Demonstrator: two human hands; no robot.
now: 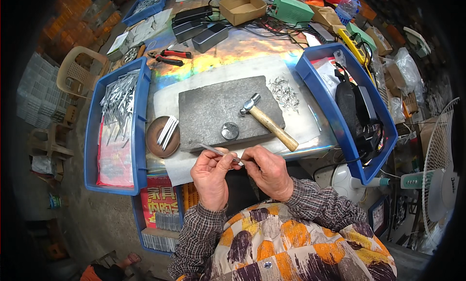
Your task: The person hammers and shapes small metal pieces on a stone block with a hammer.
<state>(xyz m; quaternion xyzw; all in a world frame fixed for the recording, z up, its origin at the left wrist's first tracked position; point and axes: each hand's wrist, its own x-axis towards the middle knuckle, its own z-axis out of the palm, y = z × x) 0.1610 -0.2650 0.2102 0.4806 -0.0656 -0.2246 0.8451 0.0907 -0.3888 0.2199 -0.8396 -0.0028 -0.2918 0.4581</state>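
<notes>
My left hand (211,180) pinches a thin grey metal strip (208,148) between thumb and fingers, its far end pointing left over the stone's front edge. Close beside it, my right hand (270,173) has its fingertips pressed together at the strip's near end; what they grip is hidden. Beyond both hands lies a flat grey stone block (208,106). On it rest a ball-peen hammer (269,120) with a wooden handle and a small round dark metal piece (229,131). A brown bowl (152,147) left of the stone holds several pale thin strips (168,132).
Small metal pieces (285,94) lie scattered right of the stone. A blue bin (90,159) with metal strips stands left, another blue bin (361,171) with a black device right. Red-handled pliers (170,56), black boxes (209,38) and cables fill the back. A fan (439,174) stands far right.
</notes>
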